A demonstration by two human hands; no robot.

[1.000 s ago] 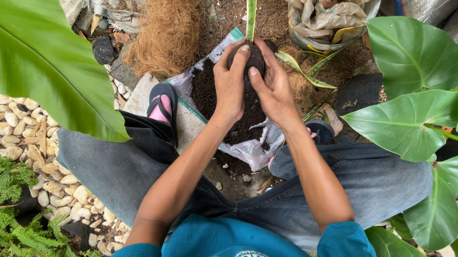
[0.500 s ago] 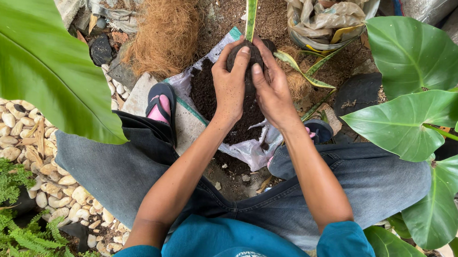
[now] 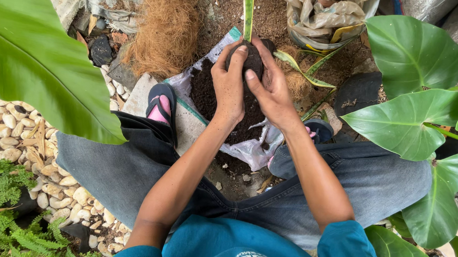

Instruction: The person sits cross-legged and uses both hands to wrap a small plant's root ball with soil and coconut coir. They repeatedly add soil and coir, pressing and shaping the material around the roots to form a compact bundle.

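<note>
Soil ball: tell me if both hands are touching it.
Touching. The head view shows the left hand and right hand cupped around the dark soil ball, fingers pressed on it.

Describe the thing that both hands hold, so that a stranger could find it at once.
Start at the white plastic sheet spread with dark soil between the person's knees. Above it, the left hand and right hand cup a dark soil ball. Unlike the loose soil, it is compact, with one narrow green leaf rising from it.
</note>
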